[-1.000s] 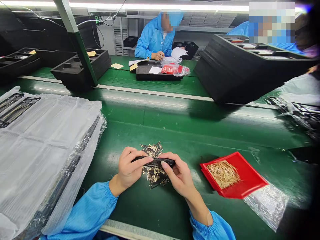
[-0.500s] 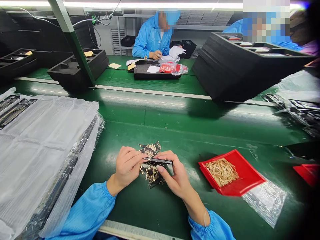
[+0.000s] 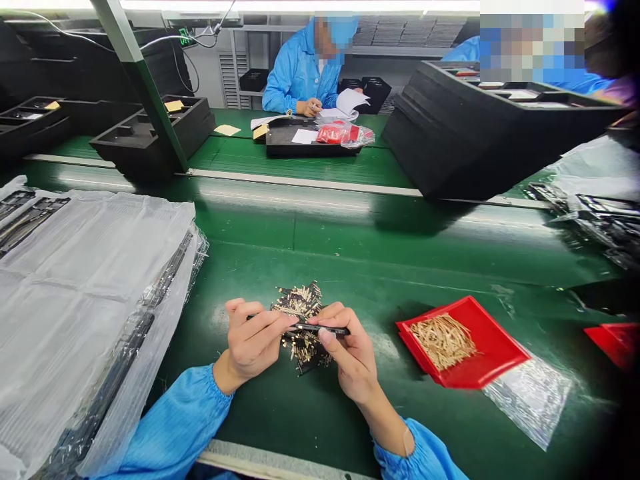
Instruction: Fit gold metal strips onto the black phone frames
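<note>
Markings on handheld black strip [image 3: 323,329] too small

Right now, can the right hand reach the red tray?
Likely yes: the right hand sits just left of the red tray, with only bare green belt between them. But it is holding the black strip with the left hand, so it must let go first.

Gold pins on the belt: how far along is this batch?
Looks done: the plastic-wrapped strips at left. In hand: a black strip, held by left hand and right hand. Left: the loose gold pins on the belt and those in the red tray.
</note>
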{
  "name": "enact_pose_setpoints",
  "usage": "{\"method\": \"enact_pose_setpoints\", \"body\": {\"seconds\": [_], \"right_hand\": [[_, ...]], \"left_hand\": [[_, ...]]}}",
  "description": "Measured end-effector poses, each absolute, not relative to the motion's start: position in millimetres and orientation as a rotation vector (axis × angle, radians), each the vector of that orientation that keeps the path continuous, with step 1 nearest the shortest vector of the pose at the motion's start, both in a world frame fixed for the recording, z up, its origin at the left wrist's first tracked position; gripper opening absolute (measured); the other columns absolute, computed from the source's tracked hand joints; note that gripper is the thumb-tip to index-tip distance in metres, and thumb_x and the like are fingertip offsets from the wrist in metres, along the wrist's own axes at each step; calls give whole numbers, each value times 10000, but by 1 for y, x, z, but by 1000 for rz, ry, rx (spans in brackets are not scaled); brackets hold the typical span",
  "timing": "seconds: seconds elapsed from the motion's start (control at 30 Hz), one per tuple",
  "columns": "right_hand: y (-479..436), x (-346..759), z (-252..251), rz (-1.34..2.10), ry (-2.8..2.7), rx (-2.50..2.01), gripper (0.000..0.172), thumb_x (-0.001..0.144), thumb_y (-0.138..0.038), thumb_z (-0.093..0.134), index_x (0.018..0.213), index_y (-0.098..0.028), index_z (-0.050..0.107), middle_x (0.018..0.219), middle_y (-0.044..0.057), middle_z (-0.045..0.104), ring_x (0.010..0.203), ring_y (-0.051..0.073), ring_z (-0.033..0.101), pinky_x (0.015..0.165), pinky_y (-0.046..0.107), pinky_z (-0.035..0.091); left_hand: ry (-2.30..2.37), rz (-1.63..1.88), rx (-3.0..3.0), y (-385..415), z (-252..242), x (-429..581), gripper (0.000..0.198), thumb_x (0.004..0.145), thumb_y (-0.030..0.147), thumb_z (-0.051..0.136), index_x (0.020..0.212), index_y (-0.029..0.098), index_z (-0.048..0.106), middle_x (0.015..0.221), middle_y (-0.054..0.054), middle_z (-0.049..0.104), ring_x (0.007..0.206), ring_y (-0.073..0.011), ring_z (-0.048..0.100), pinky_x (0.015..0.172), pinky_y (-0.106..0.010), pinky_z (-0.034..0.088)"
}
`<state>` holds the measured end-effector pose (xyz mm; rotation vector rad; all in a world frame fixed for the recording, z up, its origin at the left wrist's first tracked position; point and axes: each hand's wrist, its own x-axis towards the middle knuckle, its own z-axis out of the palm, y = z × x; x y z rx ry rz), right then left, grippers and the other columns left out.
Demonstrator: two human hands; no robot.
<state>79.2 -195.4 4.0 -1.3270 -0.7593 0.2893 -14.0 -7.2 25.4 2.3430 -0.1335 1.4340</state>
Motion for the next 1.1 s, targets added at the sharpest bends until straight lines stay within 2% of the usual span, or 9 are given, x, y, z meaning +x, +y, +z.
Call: {"method": "enact_pose_setpoints", "body": {"seconds": [0.1, 0.2, 0.37, 0.57, 0.67, 0.77, 0.83, 1.1], "right_hand": [[-198, 84, 6, 335, -726, -1372, 110, 1135, -379, 641, 1097, -277, 661, 994, 19, 622, 895, 196, 563, 798, 315, 445], [-202, 91, 7, 444, -771, -1438, 149, 1133, -420, 637, 1166, -275, 644, 1045, 28, 617, 922, 200, 575, 798, 318, 443], [-205, 97, 4, 508, -756, -1510, 229, 1149, -485, 574, 1189, -267, 631, 1106, 50, 627, 994, 222, 606, 806, 321, 475], [-206, 96, 6, 415, -778, -1611, 267, 1133, -523, 577, 1116, -267, 651, 1014, 32, 670, 905, 198, 648, 772, 270, 534], [-209, 104, 0, 364, -799, -1677, 297, 1088, -556, 638, 1155, -269, 671, 1042, 40, 720, 896, 203, 707, 766, 246, 587], [-207, 113, -11, 331, -813, -1720, 333, 1056, -575, 665, 1182, -267, 681, 1034, 43, 749, 806, 203, 738, 691, 239, 604], [-205, 113, -13, 289, -825, -1731, 331, 1056, -576, 663, 1177, -268, 677, 1022, 41, 745, 807, 202, 739, 700, 238, 605], [-203, 100, -2, 254, -879, -1689, 216, 1095, -457, 658, 1200, -275, 610, 1059, 36, 676, 920, 192, 667, 801, 252, 565]], "left_hand": [[-226, 1306, 2267, -4, 20, -9, 173, 992, 61, 751, 1110, 186, 765, 914, -23, 807, 776, -177, 578, 749, -327, 468], [-232, 1165, 2184, 0, 14, -5, 191, 980, 73, 774, 1137, 180, 762, 960, -30, 813, 767, -158, 635, 715, -294, 534], [-141, 1056, 2119, 2, 9, -4, 146, 980, 110, 785, 1099, 196, 790, 942, -17, 818, 755, -147, 676, 709, -288, 544], [-93, 1071, 2068, -4, 10, -2, 40, 1011, 198, 767, 1027, 188, 802, 896, -21, 817, 717, -155, 691, 695, -309, 551], [-93, 1113, 2135, -4, 4, 2, 107, 1044, 222, 712, 1045, 199, 816, 841, -4, 801, 689, -144, 683, 669, -301, 548], [-93, 1151, 2234, 1, -5, 5, 335, 1023, 105, 583, 1093, 289, 855, 812, 8, 765, 677, -143, 628, 636, -304, 498], [-89, 1170, 2282, 2, -8, 4, 451, 979, 50, 525, 1093, 328, 862, 829, 6, 753, 697, -147, 611, 648, -309, 478], [-147, 1188, 2284, 0, 1, -3, 450, 989, 23, 533, 1136, 310, 847, 892, -19, 734, 758, -149, 586, 674, -304, 452]]}}
